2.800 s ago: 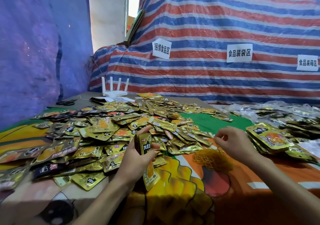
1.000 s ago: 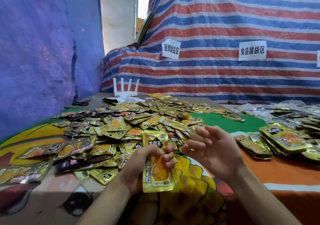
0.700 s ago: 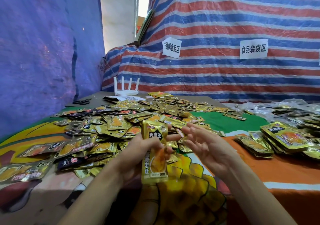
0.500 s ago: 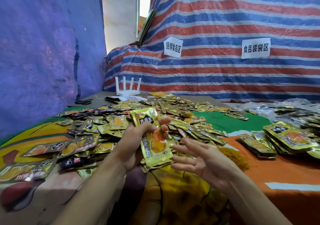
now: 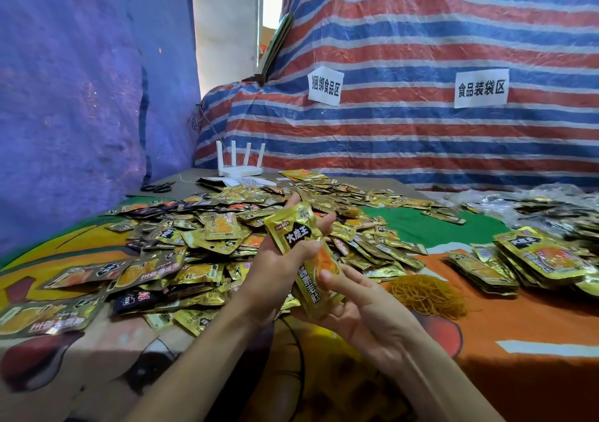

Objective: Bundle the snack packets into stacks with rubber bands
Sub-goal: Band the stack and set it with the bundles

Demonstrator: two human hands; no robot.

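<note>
My left hand (image 5: 275, 269) grips a stack of gold snack packets (image 5: 293, 232) and holds it tilted above the table, thumb across the front. My right hand (image 5: 363, 311) lies palm up under the stack's lower end, thumb on the front and fingers beneath. I see no rubber band on the stack. A heap of yellow rubber bands (image 5: 428, 295) lies on the cloth just right of my hands. A big pile of loose gold packets (image 5: 210, 236) spreads behind and to the left.
Stacked packets (image 5: 544, 256) lie at the right, with clear plastic bags (image 5: 551, 201) behind them. A white router (image 5: 240, 168) and black scissors (image 5: 157, 187) sit at the table's far left. Tarpaulin walls close in behind and on the left.
My right hand left the rubber band heap and came under the stack, taking its lower end. My left hand lifted and tilted the stack.
</note>
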